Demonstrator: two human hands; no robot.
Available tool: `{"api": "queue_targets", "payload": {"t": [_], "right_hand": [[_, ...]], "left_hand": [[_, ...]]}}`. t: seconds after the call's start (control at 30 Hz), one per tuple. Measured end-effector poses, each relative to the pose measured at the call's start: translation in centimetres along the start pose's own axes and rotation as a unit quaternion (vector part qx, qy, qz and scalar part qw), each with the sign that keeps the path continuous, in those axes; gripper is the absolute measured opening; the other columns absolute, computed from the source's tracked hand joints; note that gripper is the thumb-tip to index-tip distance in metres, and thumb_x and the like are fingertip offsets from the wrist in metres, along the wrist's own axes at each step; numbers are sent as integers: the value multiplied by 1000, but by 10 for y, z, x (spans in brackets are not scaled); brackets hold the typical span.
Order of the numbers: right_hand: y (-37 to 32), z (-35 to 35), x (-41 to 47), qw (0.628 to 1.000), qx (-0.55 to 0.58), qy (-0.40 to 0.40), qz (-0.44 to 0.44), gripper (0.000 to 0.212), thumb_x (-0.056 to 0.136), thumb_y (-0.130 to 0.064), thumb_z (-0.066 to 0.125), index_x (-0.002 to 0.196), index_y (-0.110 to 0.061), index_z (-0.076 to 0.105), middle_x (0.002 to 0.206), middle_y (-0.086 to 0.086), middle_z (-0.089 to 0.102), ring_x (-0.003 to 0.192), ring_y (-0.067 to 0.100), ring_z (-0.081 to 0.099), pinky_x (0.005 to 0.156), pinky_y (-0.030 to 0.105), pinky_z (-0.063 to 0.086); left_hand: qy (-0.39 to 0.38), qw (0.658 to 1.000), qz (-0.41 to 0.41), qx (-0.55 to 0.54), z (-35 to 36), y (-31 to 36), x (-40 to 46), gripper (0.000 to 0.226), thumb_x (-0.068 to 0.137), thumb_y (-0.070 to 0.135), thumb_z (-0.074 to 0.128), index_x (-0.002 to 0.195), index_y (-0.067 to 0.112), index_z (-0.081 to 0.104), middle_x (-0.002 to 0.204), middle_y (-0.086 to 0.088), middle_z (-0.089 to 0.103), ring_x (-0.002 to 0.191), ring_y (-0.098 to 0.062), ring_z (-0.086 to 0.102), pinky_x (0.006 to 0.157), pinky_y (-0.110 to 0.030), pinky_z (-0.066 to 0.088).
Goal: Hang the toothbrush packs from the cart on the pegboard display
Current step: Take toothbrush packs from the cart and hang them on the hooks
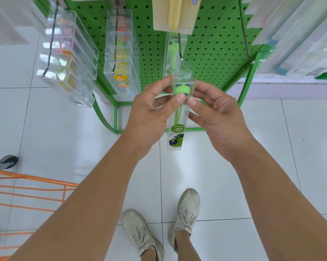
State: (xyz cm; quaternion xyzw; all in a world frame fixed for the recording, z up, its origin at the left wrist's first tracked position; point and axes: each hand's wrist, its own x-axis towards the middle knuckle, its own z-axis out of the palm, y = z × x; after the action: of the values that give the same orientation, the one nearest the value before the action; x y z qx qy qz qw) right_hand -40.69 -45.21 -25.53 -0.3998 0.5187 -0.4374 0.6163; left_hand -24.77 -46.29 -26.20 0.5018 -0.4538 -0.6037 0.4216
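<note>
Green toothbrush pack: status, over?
Left hand and right hand both pinch the clear plastic pack with the green toothbrush. Pack upright, just below the metal peg hook, not yet hung. Nothing blocking the hook tip.

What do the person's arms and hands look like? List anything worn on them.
Both forearms are bare up to the frame edge, with no sleeves in view. The left hand and right hand wear no gloves, rings, watch or bands. The visible thumbnails are short and unpainted.
</note>
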Motion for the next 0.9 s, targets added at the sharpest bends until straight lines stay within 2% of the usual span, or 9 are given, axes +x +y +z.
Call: {"api": "queue_targets", "payload": {"t": [0.13, 0.3, 0.37, 0.43, 0.57, 0.67, 0.73, 0.83, 0.9], "right_hand": [[-2, -3, -1, 1000, -15, -11, 9, 34, 98, 0, 59, 130, -10, 62, 122, 4, 71, 110, 17, 66, 106, 49, 50], [-8, -1, 3, 1000, -31, -5, -3, 34, 99, -4, 59, 132, -11, 61, 127, 5, 69, 120, 28, 64, 107, 55, 47], [-10, 1, 7, 999, -35, 11, 4, 33, 99, -6, 61, 131, -13, 62, 125, 4, 70, 118, 25, 66, 105, 54, 50], [-10, 3, 11, 999, -28, 25, 13, 32, 98, -8, 61, 129, -13, 64, 124, 4, 71, 113, 18, 68, 104, 50, 52], [-4, 7, 28, 998, -32, 43, 17, 32, 98, -10, 63, 130, -14, 63, 125, 6, 70, 117, 20, 66, 102, 46, 53], [-1, 11, 50, 996, -45, 75, 1, 33, 97, -9, 64, 129, -13, 63, 123, 8, 69, 117, 21, 66, 100, 43, 55], [-1, 14, 66, 994, -61, 86, -13, 31, 98, -9, 63, 128, -13, 63, 123, 8, 68, 117, 21, 65, 99, 46, 56], [-5, 14, 86, 987, -123, 101, -14, 29, 98, -12, 63, 125, -19, 63, 118, -5, 67, 118, 14, 62, 102, 47, 53], [-7, 12, 89, 979, -165, 119, 10, 25, 97, -15, 63, 122, -22, 63, 113, -11, 65, 116, 15, 62, 103, 48, 52]], "left_hand": [[-7, 1000, -6, -18, 0, 2, -4, 37, 94, 4, 66, 130, 13, 62, 126, -22, 61, 112, -28, 67, 97, -28, 52], [11, 1000, 10, -16, 2, 8, 3, 40, 94, 6, 66, 133, 13, 61, 129, -25, 57, 108, -27, 67, 94, -25, 52], [23, 1000, 1, -12, 5, 10, 6, 39, 95, 7, 65, 133, 10, 61, 126, -24, 60, 97, -16, 68, 90, -21, 52], [42, 999, -11, -3, 8, 11, 10, 35, 95, 7, 65, 130, 9, 63, 114, -13, 66, 86, -2, 66, 81, -15, 51], [104, 994, -30, 29, 11, 11, 21, 32, 96, 16, 65, 128, 12, 65, 114, -6, 69, 78, 7, 64, 70, -11, 49], [152, 984, -61, 71, 16, 12, 27, 34, 101, 22, 59, 133, 14, 61, 119, 3, 66, 94, 1, 63, 79, -13, 52], [168, 978, -97, 82, 17, 10, 22, 34, 102, 25, 57, 135, 17, 59, 122, 6, 63, 102, -4, 61, 79, -12, 52], [166, 975, -130, 63, 14, 11, -1, 14, 100, 25, 58, 110, 28, 66, 115, 8, 67, 108, -11, 63, 96, -32, 54], [159, 974, -152, 50, 11, 13, -24, 17, 100, 20, 57, 94, 31, 68, 105, 11, 68, 109, -16, 65, 98, -38, 53]]}}
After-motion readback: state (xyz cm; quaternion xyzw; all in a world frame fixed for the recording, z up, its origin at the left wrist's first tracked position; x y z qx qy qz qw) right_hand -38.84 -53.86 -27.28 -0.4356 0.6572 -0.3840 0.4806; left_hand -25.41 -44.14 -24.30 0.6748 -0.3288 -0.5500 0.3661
